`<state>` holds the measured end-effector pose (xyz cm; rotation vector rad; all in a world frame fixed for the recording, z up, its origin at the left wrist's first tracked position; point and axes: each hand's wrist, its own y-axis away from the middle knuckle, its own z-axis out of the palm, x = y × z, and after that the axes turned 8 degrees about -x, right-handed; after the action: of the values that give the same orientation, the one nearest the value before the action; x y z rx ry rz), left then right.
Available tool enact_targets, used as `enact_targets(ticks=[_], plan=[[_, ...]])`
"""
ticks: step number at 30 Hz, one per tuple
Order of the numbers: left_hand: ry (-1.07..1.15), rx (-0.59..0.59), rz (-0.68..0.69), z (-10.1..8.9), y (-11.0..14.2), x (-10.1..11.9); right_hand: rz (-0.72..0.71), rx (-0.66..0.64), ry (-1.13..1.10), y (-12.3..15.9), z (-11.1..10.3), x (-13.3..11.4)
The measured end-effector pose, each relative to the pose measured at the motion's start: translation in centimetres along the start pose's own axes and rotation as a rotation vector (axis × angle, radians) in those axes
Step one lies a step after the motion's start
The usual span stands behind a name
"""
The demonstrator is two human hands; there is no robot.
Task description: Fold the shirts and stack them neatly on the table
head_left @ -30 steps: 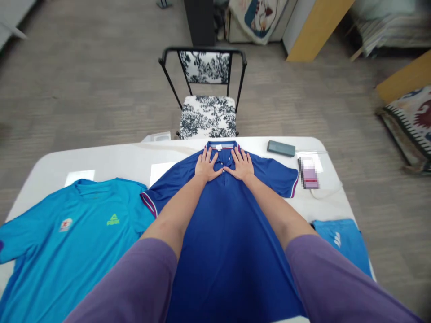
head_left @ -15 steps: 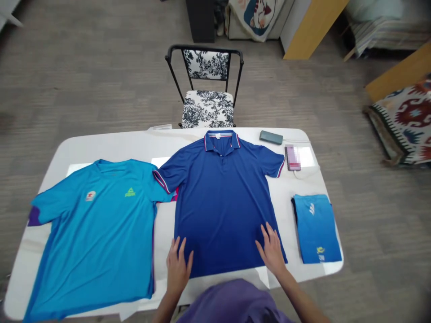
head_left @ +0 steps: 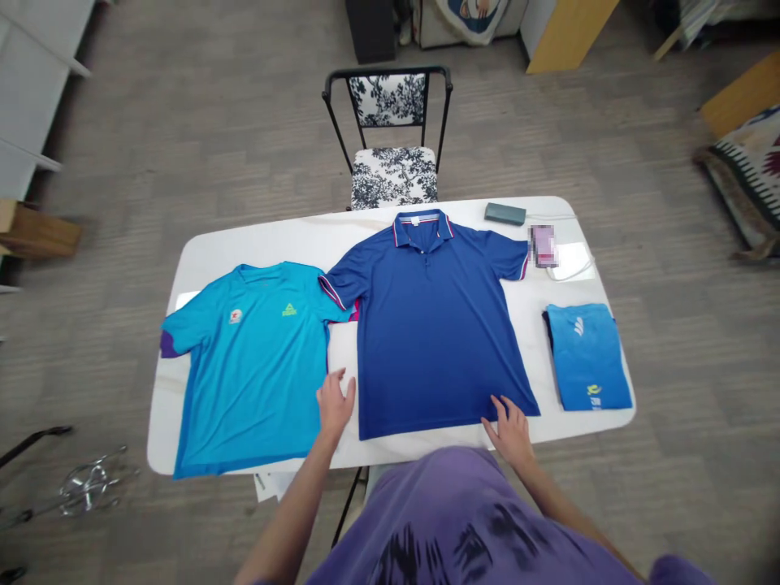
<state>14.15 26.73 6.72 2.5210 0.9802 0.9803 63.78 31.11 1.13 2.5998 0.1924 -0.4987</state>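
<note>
A dark blue polo shirt (head_left: 439, 341) lies spread flat, collar pointing away from me. My right hand (head_left: 512, 432) is at its bottom hem near the right corner, fingers apart and fingertips over the cloth. To the left is a turquoise T-shirt (head_left: 262, 366), also laid out flat, its right sleeve partly under the polo's left sleeve. My left hand (head_left: 335, 406) is over the gap between the two shirts, beside the T-shirt's right edge, thumb and fingers apart with nothing in them. At the right end lies a folded blue garment (head_left: 588, 357).
Everything lies on a white table (head_left: 210, 250). Along its far right are a grey-green case (head_left: 505, 214), a blurred pink phone-like item (head_left: 544, 246) and a white cable. A patterned folding chair (head_left: 395, 175) stands beyond the far edge. A metal stand (head_left: 88, 483) is on the floor at left.
The view has shifted, showing more floor at left. My left hand has moved left, from the polo's lower left edge to the T-shirt's side. My right hand has drawn back toward the hem.
</note>
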Motion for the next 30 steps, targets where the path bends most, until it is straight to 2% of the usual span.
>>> enact_targets(ticks=[2,5,8,11,14,16,18,25,30], plan=[[0.037,0.054,0.028,-4.2,-7.8,-0.6,-0.032,-0.097,-0.053,1.2,1.9,-4.0],[0.179,0.074,-0.012,-9.2,-20.2,-1.0,-0.060,-0.270,-0.147,3.2,6.1,-12.4],[0.172,0.035,-0.027,-11.5,-30.0,-0.9,-0.055,-0.374,-0.181,4.7,11.2,-22.0],[0.102,-0.013,-0.080,-11.8,-35.7,-0.9,-0.053,-0.414,-0.144,4.9,15.6,-30.3],[0.013,-0.018,-0.093,-11.2,-37.7,-1.0,0.038,-0.385,-0.103,3.9,18.5,-35.8],[-0.007,-0.014,-0.042,-10.7,-37.9,-1.1,0.113,-0.363,-0.073,3.1,19.5,-37.7],[-0.001,-0.005,0.000,-10.3,-37.7,-1.2,0.152,-0.344,-0.045,2.7,20.2,-38.6],[0.077,0.039,0.048,-10.9,-37.4,-1.7,0.129,-0.292,-0.048,4.0,20.8,-37.7],[0.144,0.100,0.124,-11.8,-37.0,-0.4,0.067,-0.271,-0.203,6.0,19.3,-35.4]])
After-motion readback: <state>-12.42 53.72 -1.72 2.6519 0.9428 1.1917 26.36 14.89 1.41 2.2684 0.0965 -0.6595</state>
